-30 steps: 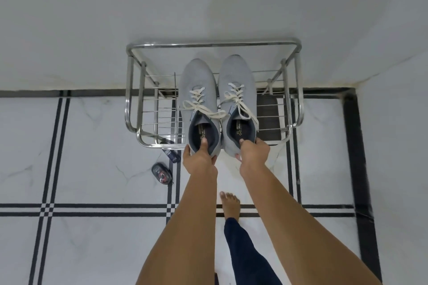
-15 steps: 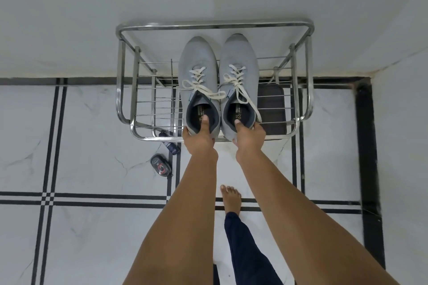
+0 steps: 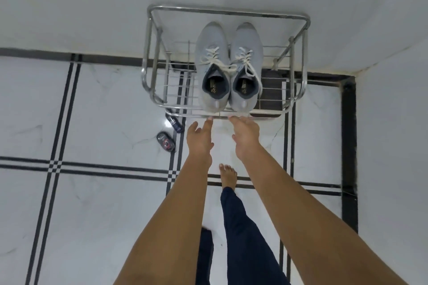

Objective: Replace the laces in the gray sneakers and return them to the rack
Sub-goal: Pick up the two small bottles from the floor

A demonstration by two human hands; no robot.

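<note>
The laced gray sneakers (image 3: 212, 40) sit side by side on the rack (image 3: 228, 10), and the left hand (image 3: 199, 141) and right hand (image 3: 246, 136) hover just before them, loose-fingered and empty, so the task looks done.

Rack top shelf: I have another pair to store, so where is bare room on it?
Bare wire lies between the left sneaker and the rack's left rail. Another strip runs between the right sneaker and the right rail. The middle is crowded: the sneakers sit side by side.
</note>
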